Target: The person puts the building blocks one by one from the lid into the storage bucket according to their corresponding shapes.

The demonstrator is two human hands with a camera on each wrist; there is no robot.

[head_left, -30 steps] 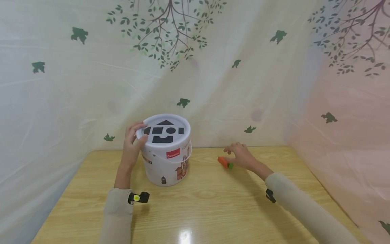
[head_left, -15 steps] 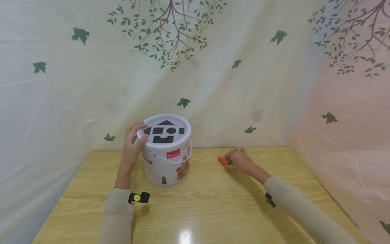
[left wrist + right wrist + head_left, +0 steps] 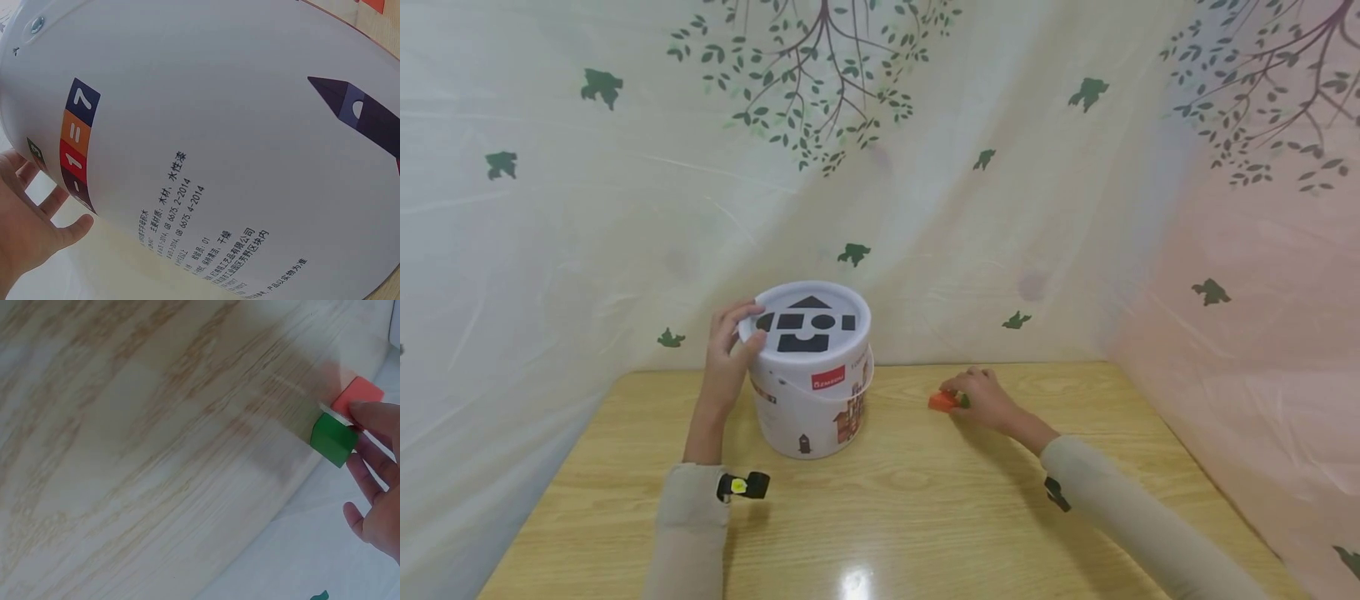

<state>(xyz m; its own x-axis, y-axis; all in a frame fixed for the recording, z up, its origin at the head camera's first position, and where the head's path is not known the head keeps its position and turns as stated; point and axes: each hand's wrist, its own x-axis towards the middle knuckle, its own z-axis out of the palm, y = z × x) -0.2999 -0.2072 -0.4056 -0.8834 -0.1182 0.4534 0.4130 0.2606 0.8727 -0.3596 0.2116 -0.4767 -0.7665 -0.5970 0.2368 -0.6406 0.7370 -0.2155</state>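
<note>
The left hand (image 3: 727, 354) gripped the rim of the white round plastic bucket (image 3: 808, 400) at centre-left of the pale wooden counter (image 3: 925, 508), seemingly to steady it. Its lid (image 3: 808, 321), pierced with black shape slots, hid any contents. Right of centre, the right hand (image 3: 981, 398) pinched a small green cube (image 3: 334, 439) touching an orange block (image 3: 356, 395).

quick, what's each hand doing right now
Left hand: grips the rim of the white bucket.
Right hand: fingers on the orange block and green block.
</note>
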